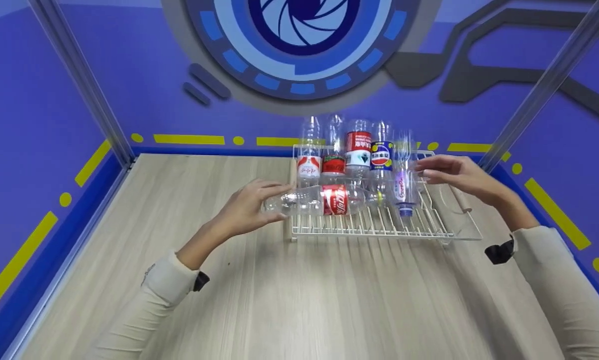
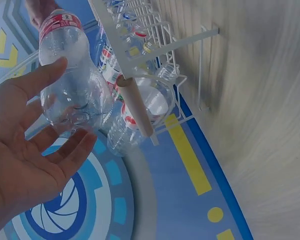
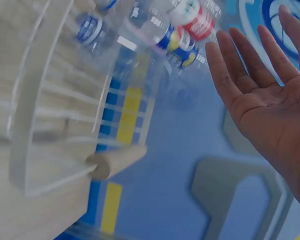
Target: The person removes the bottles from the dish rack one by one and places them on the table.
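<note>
A clear plastic bottle with a red label (image 1: 334, 200) lies sideways across the front of the white wire rack (image 1: 374, 233). My left hand (image 1: 252, 207) is at its base, thumb and fingers spread around that end; whether they press on it is hard to tell. In the left wrist view, the thumb (image 2: 52, 72) passes in front of the bottle (image 2: 70, 50). Near the rack's right side, my right hand (image 1: 459, 177) has its fingers extended beside a clear bottle with a purple cap (image 1: 405, 211). The right wrist view shows this hand (image 3: 270, 95) holding nothing.
Several empty bottles lie side by side on the rack, among them a red-and-white labelled bottle (image 1: 358, 150) and a blue-labelled one (image 1: 381, 156). A wooden handle (image 3: 117, 162) is on the rack's end. Wood-grain tabletop (image 1: 289, 300) extends in front; blue-purple walls (image 1: 144, 105) enclose it.
</note>
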### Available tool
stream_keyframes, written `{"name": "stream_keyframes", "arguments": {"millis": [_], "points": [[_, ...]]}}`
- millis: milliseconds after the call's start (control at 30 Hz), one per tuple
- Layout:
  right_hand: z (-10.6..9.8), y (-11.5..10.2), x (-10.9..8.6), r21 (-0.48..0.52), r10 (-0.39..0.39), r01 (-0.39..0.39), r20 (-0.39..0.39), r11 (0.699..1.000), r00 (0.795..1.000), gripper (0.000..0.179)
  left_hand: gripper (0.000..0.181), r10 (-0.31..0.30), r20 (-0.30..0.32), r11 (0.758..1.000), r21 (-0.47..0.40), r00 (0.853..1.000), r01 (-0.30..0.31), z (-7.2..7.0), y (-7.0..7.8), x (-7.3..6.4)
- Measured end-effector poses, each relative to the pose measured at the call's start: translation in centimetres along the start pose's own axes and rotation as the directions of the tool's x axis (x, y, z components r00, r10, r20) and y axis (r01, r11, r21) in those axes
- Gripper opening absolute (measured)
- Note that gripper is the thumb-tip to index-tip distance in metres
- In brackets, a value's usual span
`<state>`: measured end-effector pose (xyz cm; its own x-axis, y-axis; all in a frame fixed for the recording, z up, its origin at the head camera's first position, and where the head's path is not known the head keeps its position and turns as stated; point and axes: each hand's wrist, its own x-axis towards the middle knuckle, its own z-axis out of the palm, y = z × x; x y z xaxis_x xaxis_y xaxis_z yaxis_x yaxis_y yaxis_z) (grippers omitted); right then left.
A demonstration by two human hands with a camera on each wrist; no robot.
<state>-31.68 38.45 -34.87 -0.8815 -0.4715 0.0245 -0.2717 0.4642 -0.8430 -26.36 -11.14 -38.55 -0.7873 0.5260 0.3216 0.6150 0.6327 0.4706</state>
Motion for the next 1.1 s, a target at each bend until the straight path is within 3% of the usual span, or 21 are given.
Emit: {"name": "stream_keyframes", "arguments": {"millis": [167, 333, 467, 700, 867, 1033, 1100], "points": [[-2.2, 3.1, -1.1, 0.043, 0.024, -0.021, -0.062, 0.999, 0.998, 0.040, 0.064, -0.030, -0.082, 0.999, -0.020, 0.996, 0.029, -0.3, -1.0, -0.5], [-3.9, 6.2, -2.1, 0.156, 0.066, -0.045, -0.132, 0.987, 0.989, 0.038, 0.063, -0.079, -0.148, 0.996, -0.059, 0.986, 0.071, -0.8, -2.4, -0.8], [-4.6, 8.3, -3.0, 0.183, 0.145, -0.115, -0.165, 0.976, 0.975, 0.039, 0.064, -0.144, -0.188, 0.981, -0.159, 0.972, 0.114, -0.7, -3.6, -0.7], [-4.7, 10.8, -5.1, 0.201, 0.210, -0.197, -0.046, 0.960, 0.977, 0.051, 0.071, -0.285, -0.218, 0.899, -0.399, 0.933, 0.182, 0.4, -5.9, -0.8], [-4.5, 11.4, -5.4, 0.260, 0.217, -0.204, -0.021, 0.944, 0.976, 0.053, 0.075, -0.343, -0.215, 0.862, -0.459, 0.914, 0.216, 1.3, -6.9, -0.6], [-4.3, 11.5, -5.2, 0.246, 0.217, -0.212, 0.005, 0.946, 0.976, 0.059, 0.073, -0.408, -0.202, 0.814, -0.522, 0.890, 0.255, 2.2, -7.6, -0.1], [-4.2, 11.5, -5.2, 0.258, 0.214, -0.211, 0.018, 0.943, 0.977, 0.060, 0.072, -0.418, -0.190, 0.801, -0.537, 0.888, 0.263, 2.5, -7.9, 0.0]]}}
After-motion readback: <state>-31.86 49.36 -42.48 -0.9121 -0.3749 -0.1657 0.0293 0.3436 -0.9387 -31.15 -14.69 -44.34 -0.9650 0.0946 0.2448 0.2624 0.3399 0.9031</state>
